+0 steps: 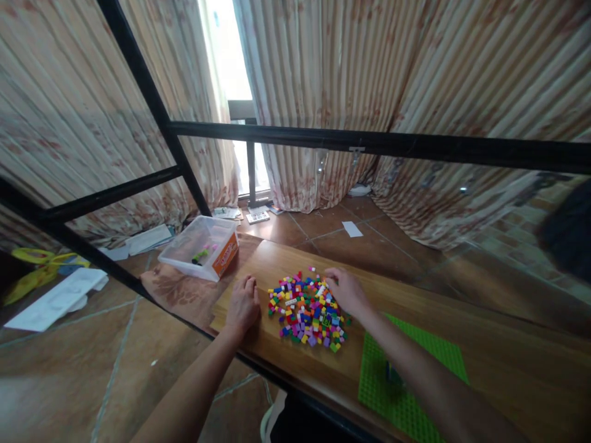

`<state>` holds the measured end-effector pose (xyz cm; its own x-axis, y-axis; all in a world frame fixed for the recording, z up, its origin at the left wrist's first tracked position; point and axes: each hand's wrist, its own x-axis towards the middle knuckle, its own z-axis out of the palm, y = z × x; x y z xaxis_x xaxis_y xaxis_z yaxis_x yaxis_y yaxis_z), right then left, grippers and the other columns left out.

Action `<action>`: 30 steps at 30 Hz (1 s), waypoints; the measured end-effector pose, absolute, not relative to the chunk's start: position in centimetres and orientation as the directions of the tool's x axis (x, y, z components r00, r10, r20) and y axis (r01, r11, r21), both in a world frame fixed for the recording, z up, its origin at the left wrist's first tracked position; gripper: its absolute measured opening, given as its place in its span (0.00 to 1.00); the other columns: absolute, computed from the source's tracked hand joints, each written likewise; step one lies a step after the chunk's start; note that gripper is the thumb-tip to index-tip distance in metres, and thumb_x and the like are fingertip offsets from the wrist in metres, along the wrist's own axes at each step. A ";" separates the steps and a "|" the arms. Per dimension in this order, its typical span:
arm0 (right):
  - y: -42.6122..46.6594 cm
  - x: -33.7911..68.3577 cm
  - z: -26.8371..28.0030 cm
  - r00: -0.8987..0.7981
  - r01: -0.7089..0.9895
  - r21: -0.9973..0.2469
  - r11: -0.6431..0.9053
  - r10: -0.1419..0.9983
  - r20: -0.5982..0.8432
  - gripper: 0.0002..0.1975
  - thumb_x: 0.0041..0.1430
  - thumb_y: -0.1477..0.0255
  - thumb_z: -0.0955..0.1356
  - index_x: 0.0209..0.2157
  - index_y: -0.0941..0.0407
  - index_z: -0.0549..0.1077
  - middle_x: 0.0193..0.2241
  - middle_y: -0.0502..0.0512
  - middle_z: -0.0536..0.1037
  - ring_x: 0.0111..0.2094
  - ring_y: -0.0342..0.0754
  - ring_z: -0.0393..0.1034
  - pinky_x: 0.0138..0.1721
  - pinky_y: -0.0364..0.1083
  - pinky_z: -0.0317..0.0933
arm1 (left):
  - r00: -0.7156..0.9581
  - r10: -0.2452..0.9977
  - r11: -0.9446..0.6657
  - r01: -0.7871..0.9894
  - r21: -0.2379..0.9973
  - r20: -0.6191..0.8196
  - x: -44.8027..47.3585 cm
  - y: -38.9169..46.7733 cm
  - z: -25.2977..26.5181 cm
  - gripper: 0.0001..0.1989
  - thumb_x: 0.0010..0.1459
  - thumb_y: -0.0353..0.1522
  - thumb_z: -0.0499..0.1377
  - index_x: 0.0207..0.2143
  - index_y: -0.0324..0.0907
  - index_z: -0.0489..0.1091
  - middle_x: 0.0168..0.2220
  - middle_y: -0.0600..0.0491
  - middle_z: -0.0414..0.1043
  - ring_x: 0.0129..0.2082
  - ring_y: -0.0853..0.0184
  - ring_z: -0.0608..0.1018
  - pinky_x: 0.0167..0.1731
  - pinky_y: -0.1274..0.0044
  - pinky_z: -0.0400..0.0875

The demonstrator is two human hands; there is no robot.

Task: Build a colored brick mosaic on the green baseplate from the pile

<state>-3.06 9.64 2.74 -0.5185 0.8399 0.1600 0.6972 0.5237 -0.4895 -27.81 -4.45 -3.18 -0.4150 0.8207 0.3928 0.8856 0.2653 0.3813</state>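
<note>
A heap of small toy building bricks (302, 314) in many colours lies loosely spread on the wooden table. To its left my left hand (243, 301) rests on the tabletop, fingers curled in, with nothing showing in it. My right hand (344, 290) reaches over the heap's far right edge. Its fingertips are bent together among the bricks, and whatever they pinch is too small to make out. Under my right forearm lies a green studded baseplate (415, 357). A dark blue piece (394, 374) stands on the plate, partly hidden by the forearm.
A clear plastic box (184, 246) with an orange label and several bricks inside stands left of the wooden table (498, 344). A black metal frame (295, 133) crosses beyond the table. Patterned curtains (318, 74) hang behind. White packaging (60, 298) and papers lie on the tiled floor.
</note>
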 end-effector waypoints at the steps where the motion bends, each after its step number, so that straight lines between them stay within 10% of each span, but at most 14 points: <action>1: 10.3 -4.3 2.5 -0.529 0.702 -0.474 0.532 0.835 0.153 0.13 0.58 0.73 0.62 0.41 0.57 0.75 0.39 0.58 0.78 0.42 0.49 0.70 0.44 0.46 0.59 | -0.415 0.820 0.268 0.886 0.378 0.393 -27.8 -4.5 -3.2 0.14 0.60 0.30 0.48 0.46 0.37 0.68 0.51 0.41 0.68 0.54 0.57 0.68 0.55 0.63 0.64; 11: 12.9 -9.0 1.2 -0.602 0.689 -0.448 0.570 0.794 0.085 0.06 0.56 0.77 0.64 0.30 0.57 0.74 0.36 0.59 0.76 0.42 0.50 0.67 0.45 0.46 0.56 | -0.415 0.824 0.282 0.891 0.357 0.386 -27.5 -4.5 -2.9 0.13 0.60 0.30 0.48 0.45 0.38 0.68 0.49 0.43 0.68 0.51 0.58 0.69 0.55 0.66 0.64; 16: 11.3 -7.5 2.2 -0.552 0.641 -0.570 0.514 0.825 0.123 0.10 0.62 0.75 0.59 0.39 0.58 0.69 0.35 0.57 0.77 0.35 0.46 0.71 0.39 0.45 0.61 | -0.410 0.829 0.280 0.893 0.353 0.380 -27.5 -4.5 -2.8 0.13 0.61 0.29 0.48 0.44 0.38 0.68 0.48 0.43 0.68 0.50 0.58 0.69 0.54 0.66 0.64; 21: 6.1 -3.5 2.4 -0.446 0.198 -0.967 0.160 0.893 0.056 0.15 0.59 0.64 0.62 0.44 0.57 0.67 0.30 0.53 0.76 0.28 0.45 0.72 0.30 0.46 0.67 | -0.416 0.827 0.290 0.892 0.348 0.378 -27.5 -4.4 -2.8 0.13 0.61 0.30 0.47 0.44 0.37 0.68 0.48 0.42 0.69 0.51 0.58 0.68 0.54 0.66 0.63; 30: -1.8 1.6 2.3 -0.320 0.072 -0.986 -0.153 0.932 -0.169 0.19 0.52 0.55 0.68 0.36 0.57 0.75 0.22 0.49 0.71 0.20 0.42 0.63 0.19 0.41 0.60 | -0.415 0.827 0.290 0.893 0.345 0.379 -27.6 -4.4 -2.4 0.14 0.61 0.30 0.46 0.42 0.41 0.69 0.47 0.44 0.70 0.49 0.57 0.69 0.52 0.65 0.65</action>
